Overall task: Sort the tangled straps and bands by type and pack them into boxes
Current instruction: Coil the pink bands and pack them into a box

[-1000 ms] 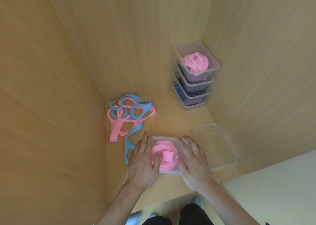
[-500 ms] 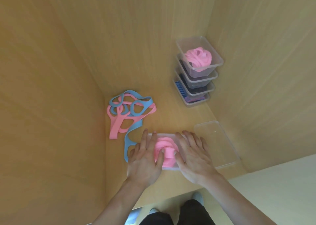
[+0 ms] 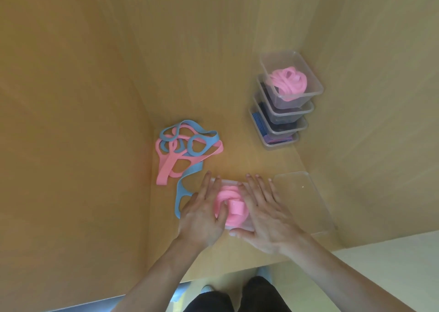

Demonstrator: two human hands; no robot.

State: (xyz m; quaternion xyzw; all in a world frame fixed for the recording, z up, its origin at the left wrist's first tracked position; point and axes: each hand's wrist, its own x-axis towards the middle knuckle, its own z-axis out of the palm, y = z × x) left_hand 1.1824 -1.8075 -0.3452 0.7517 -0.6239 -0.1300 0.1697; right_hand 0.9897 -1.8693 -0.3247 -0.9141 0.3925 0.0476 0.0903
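A coiled pink band (image 3: 231, 206) lies in a clear plastic box (image 3: 228, 182) near the shelf's front edge. My left hand (image 3: 202, 216) lies flat on the box's left side, fingers straight, thumb against the band. My right hand (image 3: 263, 214) lies flat on the box's right side, its thumb along the near edge. A tangle of pink and blue bands (image 3: 183, 150) sits to the back left; one blue band (image 3: 181, 193) trails toward my left hand.
A clear lid (image 3: 306, 202) lies right of the box. A stack of several clear boxes (image 3: 285, 112) stands in the back right corner, the top one holding a pink band (image 3: 287, 81). Wooden walls close in on the left, back and right.
Both hands have slid a little over the box, the right thumb moving down to the near edge. The view has shifted slightly.
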